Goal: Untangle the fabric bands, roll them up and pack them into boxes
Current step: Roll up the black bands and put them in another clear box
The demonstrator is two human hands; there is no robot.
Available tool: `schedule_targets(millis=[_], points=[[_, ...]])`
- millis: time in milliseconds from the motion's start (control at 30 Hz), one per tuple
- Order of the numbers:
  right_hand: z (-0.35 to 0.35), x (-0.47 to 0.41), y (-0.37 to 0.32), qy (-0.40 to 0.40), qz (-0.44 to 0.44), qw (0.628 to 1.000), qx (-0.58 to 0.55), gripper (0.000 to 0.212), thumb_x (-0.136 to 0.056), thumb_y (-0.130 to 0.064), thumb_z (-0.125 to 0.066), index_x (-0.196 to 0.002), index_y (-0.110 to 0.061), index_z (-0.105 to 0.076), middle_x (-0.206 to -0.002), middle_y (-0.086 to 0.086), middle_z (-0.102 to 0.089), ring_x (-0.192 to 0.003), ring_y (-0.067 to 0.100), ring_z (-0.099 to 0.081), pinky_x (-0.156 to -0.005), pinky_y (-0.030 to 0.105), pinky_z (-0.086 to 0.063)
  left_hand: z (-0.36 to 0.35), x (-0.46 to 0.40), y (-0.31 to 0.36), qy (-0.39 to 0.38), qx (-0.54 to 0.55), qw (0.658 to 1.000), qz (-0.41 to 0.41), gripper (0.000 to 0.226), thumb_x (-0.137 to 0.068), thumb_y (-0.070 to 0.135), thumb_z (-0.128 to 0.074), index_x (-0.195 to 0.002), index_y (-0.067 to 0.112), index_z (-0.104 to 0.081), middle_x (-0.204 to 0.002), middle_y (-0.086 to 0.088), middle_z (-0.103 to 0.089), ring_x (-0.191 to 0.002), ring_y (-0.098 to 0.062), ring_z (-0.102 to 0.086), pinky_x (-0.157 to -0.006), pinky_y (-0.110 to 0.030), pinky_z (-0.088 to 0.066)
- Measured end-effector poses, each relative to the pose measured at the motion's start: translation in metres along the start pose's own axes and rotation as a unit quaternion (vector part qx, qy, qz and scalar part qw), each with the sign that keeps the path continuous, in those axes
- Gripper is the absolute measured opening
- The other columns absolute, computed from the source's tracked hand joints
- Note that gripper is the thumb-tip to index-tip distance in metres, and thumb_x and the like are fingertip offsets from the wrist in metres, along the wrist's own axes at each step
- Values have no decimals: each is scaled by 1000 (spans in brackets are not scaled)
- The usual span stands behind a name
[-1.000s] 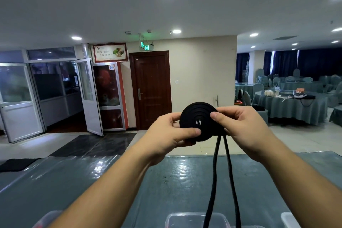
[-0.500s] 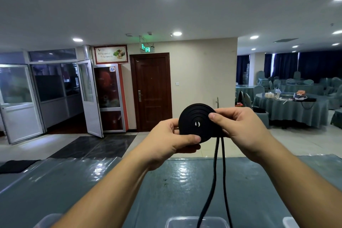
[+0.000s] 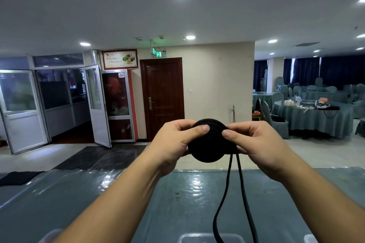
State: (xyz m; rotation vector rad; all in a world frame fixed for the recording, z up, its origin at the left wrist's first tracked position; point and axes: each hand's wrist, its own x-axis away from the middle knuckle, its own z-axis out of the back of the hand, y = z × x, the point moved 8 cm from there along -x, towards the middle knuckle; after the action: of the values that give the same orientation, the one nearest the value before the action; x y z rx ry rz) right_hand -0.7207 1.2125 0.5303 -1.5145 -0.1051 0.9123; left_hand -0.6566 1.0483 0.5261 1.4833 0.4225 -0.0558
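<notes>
A black fabric band wound into a flat round roll (image 3: 209, 148) is held up in front of me, above the table. My left hand (image 3: 175, 142) grips its left side with the thumb across the face. My right hand (image 3: 256, 142) pinches its right side, thumb on the front. Two loose black strands (image 3: 233, 187) of the band hang from the roll's right underside down past the bottom edge of the view. A clear plastic box (image 3: 209, 238) shows its rim at the bottom edge, under the strands.
A table with a shiny grey-green cover (image 3: 98, 199) spreads below my arms. A dark cloth (image 3: 17, 177) lies at its far left. More clear box corners (image 3: 310, 239) peek in at the bottom. Beyond stand a brown door (image 3: 163, 96) and draped round tables (image 3: 312, 118).
The roll has tipped, its face now tilted upward and partly covered by both thumbs. My hands have closed in on it and the hanging strands have swung slightly.
</notes>
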Motion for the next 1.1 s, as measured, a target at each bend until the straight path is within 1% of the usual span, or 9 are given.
schedule_targets(millis=[200, 333, 500, 600, 733, 867, 933, 1033, 1100], points=[[-3, 0, 4, -35, -8, 996, 86, 19, -98, -9, -64, -101, -15, -82, -94, 9, -81, -95, 32, -76, -92, 50, -61, -5, 1, 1, -12, -55, 998, -4, 27, -95, 34, -71, -101, 10, -81, -94, -12, -78, -83, -18, -73, -69, -26, -55], [-4, -2, 3, -40, -9, 993, 112, 19, -99, -10, -64, -103, -18, -82, -95, 5, -81, -94, 22, -78, -93, 47, -61, -2, -1, 4, -9, -100, 995, -28, 22, -95, 32, -73, -96, 12, -82, -92, -11, -79, -83, -17, -72, -79, -33, -56], [-7, -3, -1, -47, 7, 988, 149, 19, -99, -14, -65, -104, -22, -81, -93, -1, -81, -92, 16, -77, -89, 38, -61, 2, -1, 8, -40, -176, 983, -11, 11, -86, 24, -83, -92, 15, -82, -88, -11, -79, -86, -24, -76, -85, -41, -60], [-4, -1, 3, -13, 8, 996, 89, 18, -98, -14, -65, -105, -20, -81, -95, 2, -81, -94, 19, -78, -88, 37, -62, 5, 0, 11, -10, -109, 993, -35, 12, -88, 17, -80, -97, 10, -82, -92, -14, -79, -87, -23, -76, -85, -40, -59], [0, 2, 11, 4, -13, 1000, 17, 17, -97, -10, -65, -98, -13, -82, -95, 12, -80, -97, 35, -76, -87, 41, -63, 4, 3, 2, 25, -32, 999, -31, 16, -91, 14, -76, -103, 4, -79, -91, -11, -79, -83, -20, -74, -76, -31, -61], [4, 4, 4, -7, -2, 997, 78, 17, -97, -10, -65, -101, -13, -82, -93, 7, -81, -95, 31, -77, -90, 43, -62, -7, 6, -2, -28, -59, 998, 8, 18, -89, 9, -77, -107, 3, -78, -97, -14, -79, -86, -25, -76, -72, -27, -60], [5, 3, 4, -2, -3, 998, 63, 17, -97, -10, -65, -100, -13, -81, -93, 8, -81, -95, 31, -77, -88, 41, -63, -8, 7, 1, -43, -78, 996, 11, 19, -88, 7, -78, -107, 5, -78, -96, -14, -80, -87, -24, -78, -72, -27, -60], [5, 5, 9, 21, -17, 999, -21, 17, -97, -10, -64, -100, -10, -81, -97, 14, -80, -97, 32, -76, -83, 34, -63, -7, 4, 1, -12, -16, 1000, -3, 21, -88, 6, -77, -109, 3, -77, -99, -15, -80, -88, -24, -78, -73, -28, -61], [3, 8, 13, 18, -24, 999, -41, 19, -98, -11, -62, -101, -8, -81, -97, 17, -79, -94, 31, -76, -82, 36, -64, -7, 5, -4, 12, 30, 999, 1, 23, -89, 9, -77, -111, 2, -76, -103, -16, -79, -93, -27, -77, -79, -33, -63]])
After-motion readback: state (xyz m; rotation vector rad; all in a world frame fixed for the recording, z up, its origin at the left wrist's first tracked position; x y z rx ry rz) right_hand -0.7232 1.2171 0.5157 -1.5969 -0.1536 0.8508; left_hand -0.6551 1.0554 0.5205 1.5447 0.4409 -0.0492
